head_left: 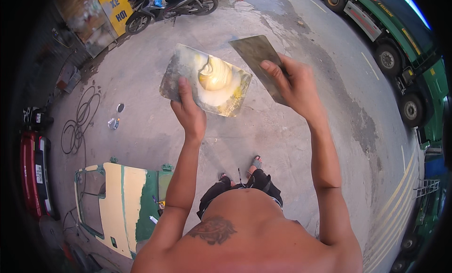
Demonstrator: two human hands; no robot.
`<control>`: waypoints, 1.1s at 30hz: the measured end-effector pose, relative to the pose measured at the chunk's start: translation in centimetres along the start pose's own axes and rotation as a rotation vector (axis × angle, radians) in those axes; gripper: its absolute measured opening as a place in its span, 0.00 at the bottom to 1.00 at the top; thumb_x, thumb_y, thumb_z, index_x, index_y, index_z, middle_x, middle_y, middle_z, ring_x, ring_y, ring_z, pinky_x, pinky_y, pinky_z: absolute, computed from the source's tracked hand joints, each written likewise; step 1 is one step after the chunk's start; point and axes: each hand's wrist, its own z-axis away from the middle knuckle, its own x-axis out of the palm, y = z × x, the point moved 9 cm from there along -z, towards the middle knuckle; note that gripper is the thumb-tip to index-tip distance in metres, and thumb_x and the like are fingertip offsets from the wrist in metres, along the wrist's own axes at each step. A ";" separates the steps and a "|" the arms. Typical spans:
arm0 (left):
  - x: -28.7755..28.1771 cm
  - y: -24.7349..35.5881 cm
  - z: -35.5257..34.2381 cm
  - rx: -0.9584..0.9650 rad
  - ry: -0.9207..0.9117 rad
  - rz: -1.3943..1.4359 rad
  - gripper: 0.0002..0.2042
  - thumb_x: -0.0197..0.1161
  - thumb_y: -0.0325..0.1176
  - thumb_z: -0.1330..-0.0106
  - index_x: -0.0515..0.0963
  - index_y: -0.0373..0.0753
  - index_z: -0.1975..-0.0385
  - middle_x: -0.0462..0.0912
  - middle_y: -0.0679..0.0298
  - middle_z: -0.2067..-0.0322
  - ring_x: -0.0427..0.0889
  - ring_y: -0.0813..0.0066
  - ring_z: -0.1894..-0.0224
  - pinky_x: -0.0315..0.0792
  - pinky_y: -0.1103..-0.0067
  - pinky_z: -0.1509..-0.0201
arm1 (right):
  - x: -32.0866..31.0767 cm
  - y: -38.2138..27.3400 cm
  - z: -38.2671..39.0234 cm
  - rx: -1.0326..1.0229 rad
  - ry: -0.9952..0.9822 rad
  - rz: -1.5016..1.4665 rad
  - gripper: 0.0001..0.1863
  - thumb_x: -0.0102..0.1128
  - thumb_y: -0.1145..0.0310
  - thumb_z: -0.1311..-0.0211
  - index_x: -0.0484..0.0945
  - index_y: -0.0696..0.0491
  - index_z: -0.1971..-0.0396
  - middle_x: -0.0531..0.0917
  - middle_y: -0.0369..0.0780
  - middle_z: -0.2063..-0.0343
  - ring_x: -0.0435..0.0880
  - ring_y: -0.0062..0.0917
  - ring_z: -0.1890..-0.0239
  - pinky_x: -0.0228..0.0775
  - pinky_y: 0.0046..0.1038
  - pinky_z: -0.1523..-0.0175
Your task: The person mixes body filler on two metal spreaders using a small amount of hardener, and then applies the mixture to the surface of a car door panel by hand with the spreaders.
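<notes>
My left hand (pixel 189 112) grips the near edge of a flat mixing board (pixel 181 66), its thumb pressed on top. A mound of creamy white putty (pixel 217 76) with yellow streaks sits on the board, and yellow smears mark its right corner. Just to the right, my right hand (pixel 295 84) is closed around a thin, dark rectangular spreader (pixel 256 52), thumb on its upper face. The spreader is held tilted, apart from the putty. Both tools are up in front of me, above the pavement.
A cream and green vehicle door (pixel 113 186) lies at the lower left. Beyond it are a coiled hose (pixel 77 124), a clear plastic container (pixel 113 123) and a small dark disc (pixel 120 107). A motorbike (pixel 176 7) stands far left, a green truck (pixel 400 47) along the right.
</notes>
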 end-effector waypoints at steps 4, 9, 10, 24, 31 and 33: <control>-3.0 -0.5 -1.7 0.222 0.240 -0.272 0.30 0.38 0.53 0.24 0.67 0.26 0.48 0.73 0.56 0.51 0.72 0.72 0.48 0.66 0.76 0.43 | 8.6 -6.4 -1.2 -0.565 0.154 -0.025 0.11 0.63 0.65 0.44 0.82 0.51 0.62 0.80 0.37 0.79 0.78 0.34 0.79 0.69 0.32 0.73; -7.1 -1.3 -5.2 0.289 0.380 -0.310 0.32 0.33 0.55 0.24 0.67 0.26 0.47 0.74 0.56 0.52 0.73 0.70 0.51 0.67 0.76 0.45 | 11.1 -3.8 -7.9 -0.534 -0.037 -0.265 0.14 0.62 0.71 0.44 0.81 0.52 0.56 0.80 0.39 0.75 0.80 0.34 0.75 0.70 0.30 0.72; -7.3 -1.6 -5.6 0.339 0.467 -0.251 0.32 0.34 0.56 0.25 0.67 0.26 0.48 0.74 0.56 0.53 0.74 0.70 0.52 0.69 0.76 0.48 | 11.8 -4.2 -8.7 -0.560 -0.015 -0.237 0.13 0.63 0.71 0.44 0.81 0.53 0.58 0.80 0.39 0.76 0.80 0.34 0.76 0.70 0.30 0.72; -3.5 -4.8 -25.1 0.115 0.309 0.153 0.28 0.38 0.52 0.25 0.60 0.34 0.37 0.68 0.57 0.39 0.71 0.67 0.40 0.69 0.68 0.38 | 17.0 5.7 -32.4 -0.542 -0.378 -0.691 0.14 0.62 0.61 0.37 0.80 0.57 0.60 0.81 0.39 0.76 0.79 0.24 0.74 0.68 0.27 0.70; -6.0 -3.1 -28.7 0.323 0.378 -0.112 0.32 0.39 0.56 0.27 0.57 0.35 0.35 0.66 0.55 0.39 0.70 0.64 0.38 0.68 0.68 0.37 | 28.0 9.1 -34.3 0.297 -0.327 -1.386 0.21 0.61 0.57 0.34 0.78 0.64 0.59 0.84 0.39 0.68 0.79 0.17 0.65 0.71 0.20 0.58; -6.6 -3.5 -29.1 0.266 0.418 -0.261 0.33 0.42 0.58 0.28 0.60 0.32 0.37 0.68 0.55 0.41 0.71 0.65 0.40 0.66 0.70 0.37 | 30.4 8.3 -35.8 0.229 -0.212 -1.351 0.21 0.61 0.57 0.35 0.78 0.64 0.60 0.84 0.39 0.67 0.78 0.17 0.65 0.70 0.20 0.58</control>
